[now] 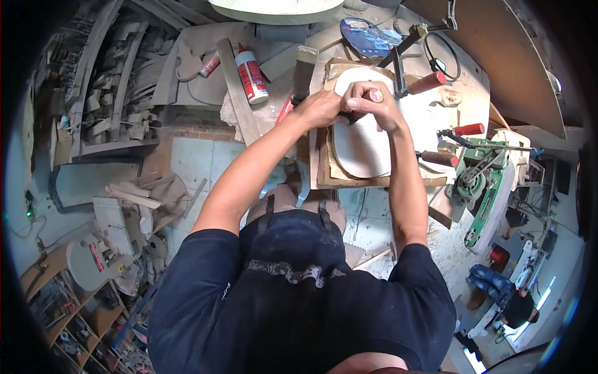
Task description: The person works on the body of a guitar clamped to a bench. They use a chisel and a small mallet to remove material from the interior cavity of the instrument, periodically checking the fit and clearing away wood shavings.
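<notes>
A pale rounded panel [360,153] lies on a brown-edged board [326,163] on the bench. Over it, my right hand [381,111] is wrapped around an upright handle [375,95] with a round pinkish end. This looks like the handle of a screw clamp. My left hand [319,110] is closed beside it, on the dark part of the same clamp; my fingers hide most of it. Left of the panel stands a dark clamp bar [304,71], close to my left hand. Several red-handled clamps, one with its handle [428,83] up right, sit along the panel's right side.
A white-and-red glue bottle [251,76] and a long wooden strip [238,93] lie to the left. A blue disc [367,37] rests at the back. On the right stands a green machine [483,187]; another person [507,299] is farther off. Wood offcuts [118,81] fill the left.
</notes>
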Demonstrator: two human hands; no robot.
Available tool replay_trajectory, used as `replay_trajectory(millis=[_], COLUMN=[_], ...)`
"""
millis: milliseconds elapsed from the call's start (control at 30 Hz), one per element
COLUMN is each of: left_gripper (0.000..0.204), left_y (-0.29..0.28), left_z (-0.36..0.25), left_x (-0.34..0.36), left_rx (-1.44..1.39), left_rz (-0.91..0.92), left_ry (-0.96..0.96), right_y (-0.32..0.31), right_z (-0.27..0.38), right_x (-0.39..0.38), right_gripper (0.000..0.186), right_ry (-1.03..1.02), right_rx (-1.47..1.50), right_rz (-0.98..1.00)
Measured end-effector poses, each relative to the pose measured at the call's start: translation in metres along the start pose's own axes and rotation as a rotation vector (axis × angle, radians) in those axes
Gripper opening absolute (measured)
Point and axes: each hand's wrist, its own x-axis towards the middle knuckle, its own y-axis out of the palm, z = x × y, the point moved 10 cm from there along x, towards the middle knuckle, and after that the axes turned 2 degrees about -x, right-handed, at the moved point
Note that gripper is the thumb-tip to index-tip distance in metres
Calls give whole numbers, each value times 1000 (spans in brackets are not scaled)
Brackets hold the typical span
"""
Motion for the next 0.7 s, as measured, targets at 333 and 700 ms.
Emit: replay_trajectory(millis=[333, 700], left_gripper=[23, 29], left_y=[1, -15], left_z=[-4, -25], left_x=[-6, -115], left_rx=[-29, -82], left_rz=[-58, -714], left_ry=[112, 168], right_y=[-10, -13], right_z=[-5, 3], right_x=[-23, -45], right_gripper=[33, 23], right_ry=[-210, 5], right_rx=[-191, -403], right_rz=[-707, -573])
